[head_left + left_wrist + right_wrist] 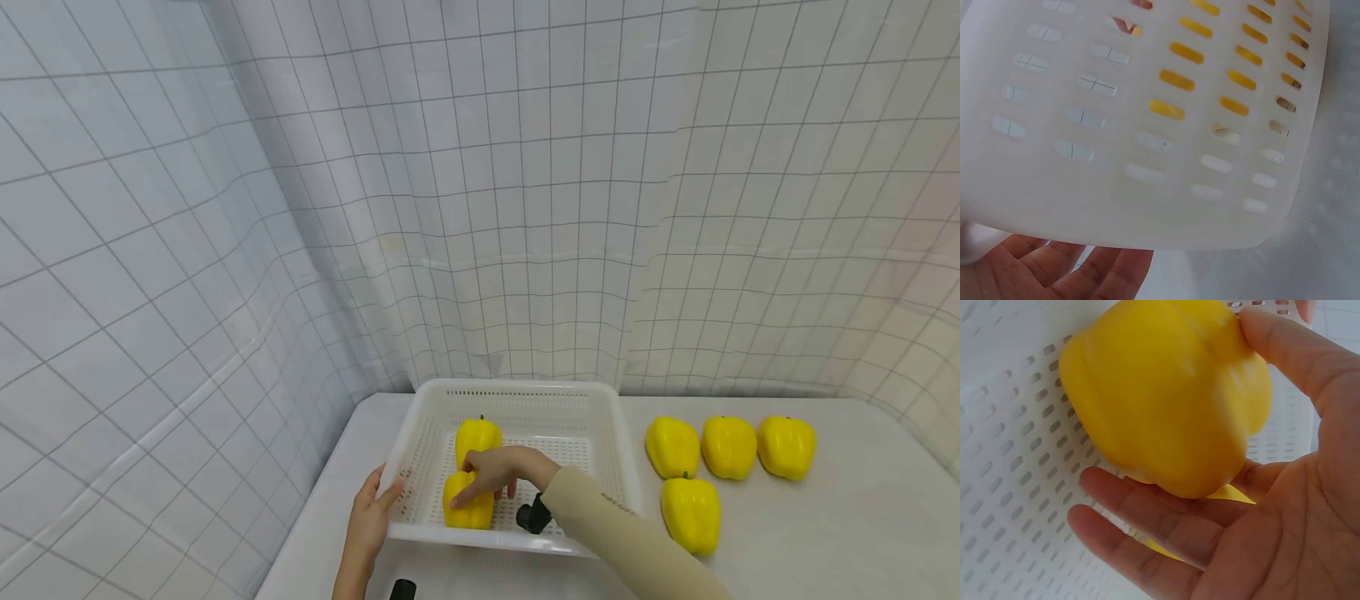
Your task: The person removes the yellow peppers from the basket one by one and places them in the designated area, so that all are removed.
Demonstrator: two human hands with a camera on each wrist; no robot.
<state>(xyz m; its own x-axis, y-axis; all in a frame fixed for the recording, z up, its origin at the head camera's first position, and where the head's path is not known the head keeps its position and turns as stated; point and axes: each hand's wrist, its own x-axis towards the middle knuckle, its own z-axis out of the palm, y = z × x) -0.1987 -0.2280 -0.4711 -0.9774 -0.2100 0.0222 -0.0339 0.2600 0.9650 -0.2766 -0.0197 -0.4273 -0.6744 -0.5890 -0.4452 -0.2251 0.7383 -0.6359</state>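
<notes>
A white perforated plastic basket (517, 540) stands on the table, and my left hand (369, 517) grips its left rim. In the left wrist view, fingers (1079, 269) of that hand show at the basket's edge, with yellow visible through the slots. Inside the basket my right hand (491, 477) holds a yellow bell pepper (468, 512) near the front left corner. Its thumb lies on the pepper (1166, 394) in the right wrist view, the other fingers spread along the far side. Just behind sits a second yellow bell pepper (478, 435), stem up, partly hidden by the hand.
To the right of the basket, several yellow bell peppers lie on the white table (810, 533): three in a back row, including the rightmost pepper (786, 447), and one pepper (691, 515) in front. A white gridded curtain (525, 250) hangs behind and along the left.
</notes>
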